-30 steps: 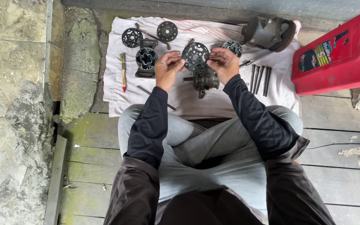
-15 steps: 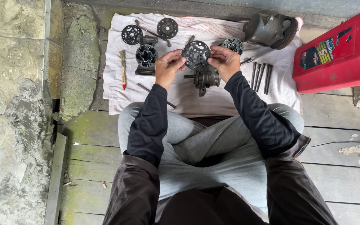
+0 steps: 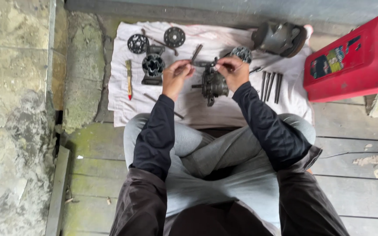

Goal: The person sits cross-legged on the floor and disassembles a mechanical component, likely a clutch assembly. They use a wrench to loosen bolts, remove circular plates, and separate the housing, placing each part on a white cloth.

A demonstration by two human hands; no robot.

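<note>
Seen from above, a person sits cross-legged on grey wooden boards, in a dark jacket and grey trousers, both arms reaching toward the upper middle of the frame. There a white cloth (image 3: 206, 109) lies spread on the floor, covered with dark metal parts. The left hand (image 3: 176, 76) and right hand (image 3: 232, 71) are raised just above the cloth, near each other, fingers curled and pinched on a thin dark part (image 3: 204, 64) held edge-on between them; its exact shape is hard to tell. Just below the hands, a dark metal housing (image 3: 213, 85) rests on the cloth, close under the right hand. Beside the right hand's upper edge lies a round toothed piece (image 3: 242, 53). To the left of the left hand sits a block with a round hub (image 3: 153, 68), and above it two flat discs (image 3: 137, 43) (image 3: 174, 36) lie near the cloth's top edge. A small brush (image 3: 129, 78) with a red tip lies at the cloth's left side. To the right of the hands, four long bolts (image 3: 271, 86) lie side by side. A large dark cylindrical casing (image 3: 280, 38) sits at the cloth's upper right corner. A red canister (image 3: 355, 57) fills the upper right of the frame. Mossy stone (image 3: 14, 109) runs down the left side.
</note>
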